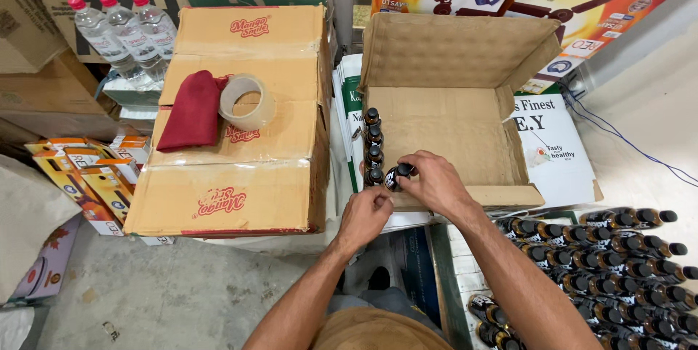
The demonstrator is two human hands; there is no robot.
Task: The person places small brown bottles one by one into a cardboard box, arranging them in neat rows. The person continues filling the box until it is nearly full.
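An open cardboard box [451,121] stands in front of me with its flaps up. Several small dark bottles [373,135] with black caps stand in a row along its left inner wall. My right hand [435,179] holds one more dark bottle [398,174] tilted at the box's near left corner, next to that row. My left hand [367,215] is at the box's near edge, fingers curled, touching the same corner just below the bottle.
Many dark bottles [618,248] lie in rows at the lower right. A closed cardboard carton [240,168] to the left carries a red cloth [193,111] and a roll of clear tape [247,101]. Water bottles [127,34] and printed boxes stand behind.
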